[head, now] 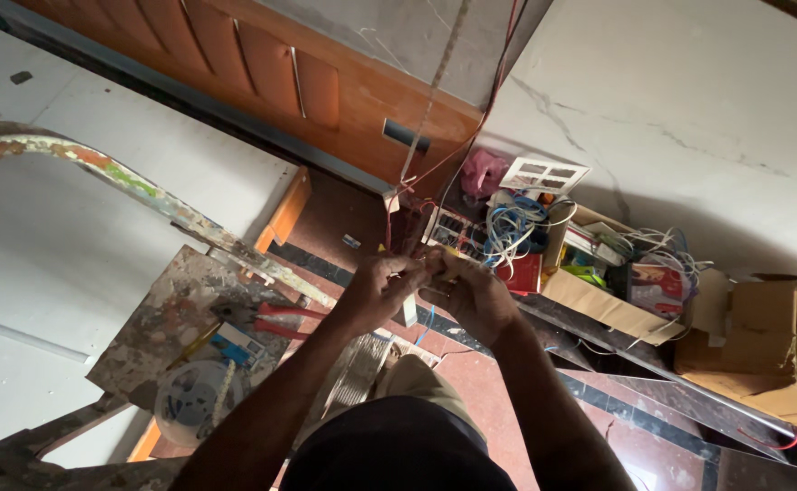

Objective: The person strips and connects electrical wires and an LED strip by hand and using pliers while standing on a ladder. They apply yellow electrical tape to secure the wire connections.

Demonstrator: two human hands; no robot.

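Far left of the frame: the curved, paint-flecked rail of a ladder (99, 168) sweeps from the upper left down toward the centre, metal showing through chipped coats of colour. Below it, lower left, the ladder's top platform (158, 314) is a flat board crusted with dried paint and plaster; on it lie red-handled pliers (267, 318) and a pale roll of tape (185, 400), both well apart from the hands.

Centre: the left hand (376, 286) and the right hand (471, 291) meet, fingertips nearly touching, at the lower end of a bundle of wires (417, 164). The bundle is thin and flexible, red and pale strands; its long axis runs steeply from the hands up to the top centre of the frame, across the orange wooden panel (326, 82). The wire ends therefore lie directly between the two hands, with neither hand clearly nearer. Both sets of fingers are curled narrow and pinched around the strands; how many each holds is too small to tell.

Right of centre: an open cardboard box (598, 305) holds loose coils of blue and white cable (512, 227), a white switch plate (544, 173) with rectangular openings, and a pink cloth (482, 173). Far right: more plain cardboard cartons (762, 336), matt and creased, against a pale marble-veined wall (689, 100).
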